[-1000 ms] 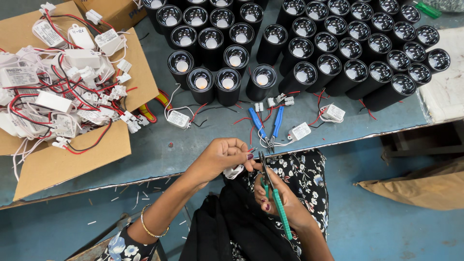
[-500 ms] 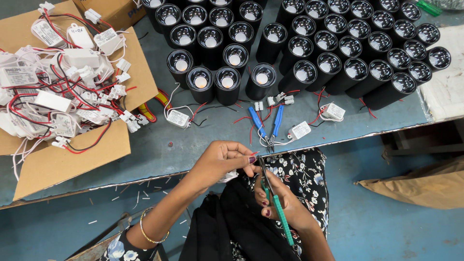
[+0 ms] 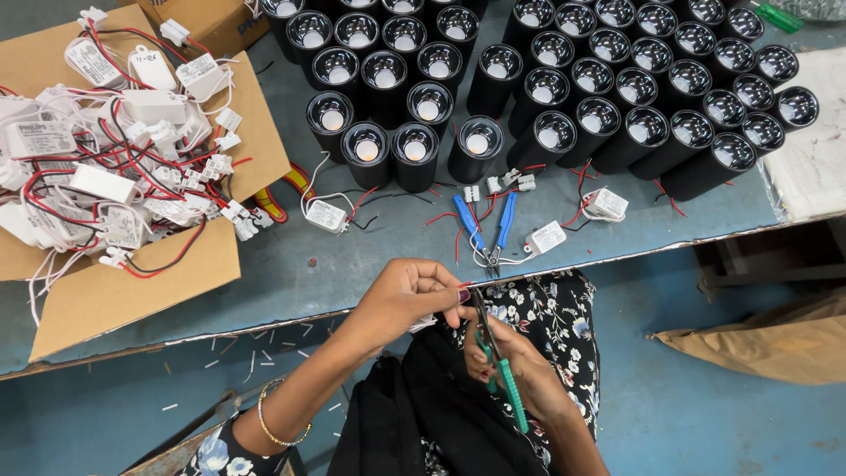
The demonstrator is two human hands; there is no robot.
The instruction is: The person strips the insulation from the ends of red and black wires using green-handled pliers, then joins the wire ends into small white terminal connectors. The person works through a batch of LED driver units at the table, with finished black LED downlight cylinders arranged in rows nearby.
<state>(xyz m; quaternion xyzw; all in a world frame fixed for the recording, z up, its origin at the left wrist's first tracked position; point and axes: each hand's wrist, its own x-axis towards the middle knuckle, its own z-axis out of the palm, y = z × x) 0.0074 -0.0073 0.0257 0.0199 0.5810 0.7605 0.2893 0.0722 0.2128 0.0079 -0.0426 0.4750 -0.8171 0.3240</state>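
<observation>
I see the green-handled pliers (image 3: 498,366) gripped in my right hand (image 3: 520,370), jaws up against a small white part (image 3: 425,322) pinched in my left hand (image 3: 410,295), both just below the desk (image 3: 352,264) edge. Blue-handled pliers (image 3: 483,231) lie on the desk near black cylindrical lamps (image 3: 414,154).

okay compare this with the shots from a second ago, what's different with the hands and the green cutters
Very little. The left hand has edged right, its fingertips now at the tip of the green-handled cutters, and the small white part it pinched shows less. The right hand keeps its grip on the cutters, shifted slightly right. The blue pliers, black lamp cans and the box of white wired units stayed as they were.
</observation>
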